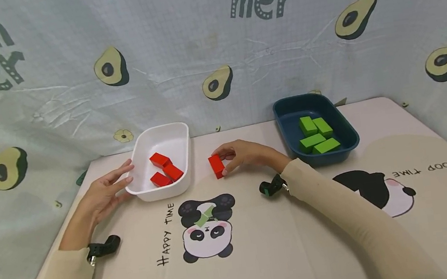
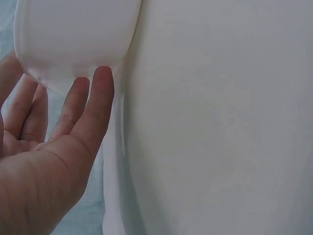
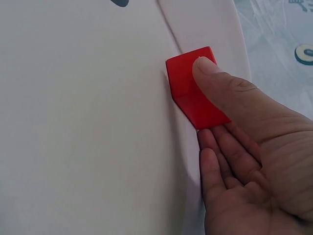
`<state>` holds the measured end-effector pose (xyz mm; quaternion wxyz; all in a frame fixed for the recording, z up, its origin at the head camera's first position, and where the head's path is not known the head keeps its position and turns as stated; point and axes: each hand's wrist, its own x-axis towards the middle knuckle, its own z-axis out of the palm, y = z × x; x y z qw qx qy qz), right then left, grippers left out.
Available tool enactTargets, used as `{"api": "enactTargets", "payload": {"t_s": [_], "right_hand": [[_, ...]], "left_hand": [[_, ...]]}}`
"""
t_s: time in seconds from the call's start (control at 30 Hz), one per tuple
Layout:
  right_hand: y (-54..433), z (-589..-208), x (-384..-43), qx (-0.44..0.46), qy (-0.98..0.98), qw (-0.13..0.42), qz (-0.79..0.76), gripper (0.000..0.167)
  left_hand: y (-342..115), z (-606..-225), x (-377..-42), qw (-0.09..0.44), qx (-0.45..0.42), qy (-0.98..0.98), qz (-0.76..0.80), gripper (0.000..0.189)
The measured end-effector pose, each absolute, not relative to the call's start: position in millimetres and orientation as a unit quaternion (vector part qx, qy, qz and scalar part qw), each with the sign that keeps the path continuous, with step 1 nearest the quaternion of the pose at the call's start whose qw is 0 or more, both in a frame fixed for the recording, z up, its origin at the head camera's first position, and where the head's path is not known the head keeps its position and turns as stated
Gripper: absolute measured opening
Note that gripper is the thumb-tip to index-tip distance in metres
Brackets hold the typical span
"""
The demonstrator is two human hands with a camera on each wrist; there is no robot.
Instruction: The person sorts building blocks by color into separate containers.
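Between the thumb and fingers of my right hand [image 1: 242,153], a red block [image 1: 217,166] is pinched, to the right of a white container [image 1: 167,192]. The right wrist view shows the thumb laid over the face of that block [image 3: 195,88] and fingers behind it. My left hand [image 1: 104,193] touches the white container's left side with fairly straight, spread fingers; in the left wrist view the fingertips [image 2: 102,78] meet its outer wall [image 2: 78,44]. Inside the white container lie 3 red blocks [image 1: 173,171].
At the back right stands a dark blue container [image 1: 318,159] holding several green blocks [image 1: 311,141]. A panda-printed cloth [image 1: 270,245] covers the table, and a pale curtain [image 1: 169,39] with avocado prints hangs close behind both containers.
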<state>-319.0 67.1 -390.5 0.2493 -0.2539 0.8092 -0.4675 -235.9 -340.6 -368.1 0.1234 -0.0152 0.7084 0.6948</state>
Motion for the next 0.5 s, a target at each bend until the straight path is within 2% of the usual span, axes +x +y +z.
{"api": "enactTargets", "payload": {"t_s": [0.3,0.5], "right_hand": [[65.5,-389.5,-322.8,-0.249,0.819,0.230,-0.462,0.062],[72.0,-377.8,-319.4,-0.264,0.825,0.198,-0.459,0.064]], "left_hand": [[-340.5,-367.6,-235.6,0.127,-0.027,0.705,0.697,0.065],[-340.0,-369.4,-237.6,0.127,-0.029,0.712,0.690,0.065]]}}
